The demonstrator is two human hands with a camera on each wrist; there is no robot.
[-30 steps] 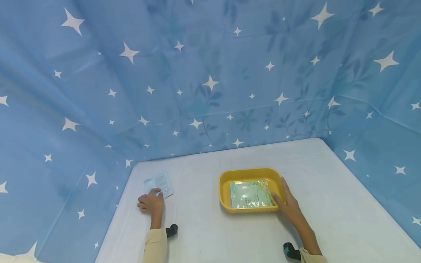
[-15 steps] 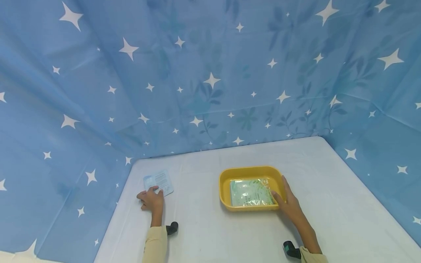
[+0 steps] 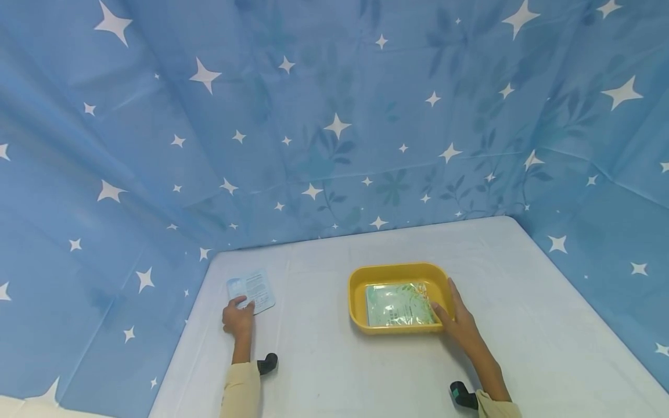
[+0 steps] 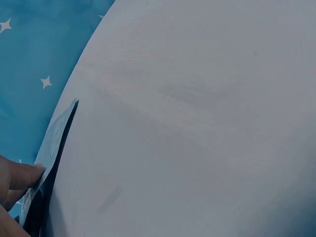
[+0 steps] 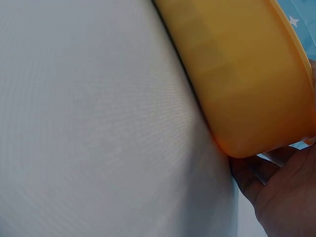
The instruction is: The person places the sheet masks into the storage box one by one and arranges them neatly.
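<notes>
My left hand is at the near edge of a flat light-blue sachet with printed text, at the table's left side. Thumb and fingers pinch that edge; in the left wrist view the sachet is tilted, with a dark gap beneath it. My right hand grips the right end of a yellow tray, thumb over the rim and fingers along the outer wall. Inside the tray lies a shiny green-and-white sachet with a leaf print. The right wrist view shows fingers close under the tray's corner.
A white cloth covers the table. Behind it and at both sides hangs a blue curtain with white stars. A black wrist mount sits on the left forearm, another black mount on the right.
My left hand has shifted slightly, its spread fingers drawing in to pinch the light-blue sachet's near edge. The right hand keeps its grip on the tray, which has not moved on the table.
</notes>
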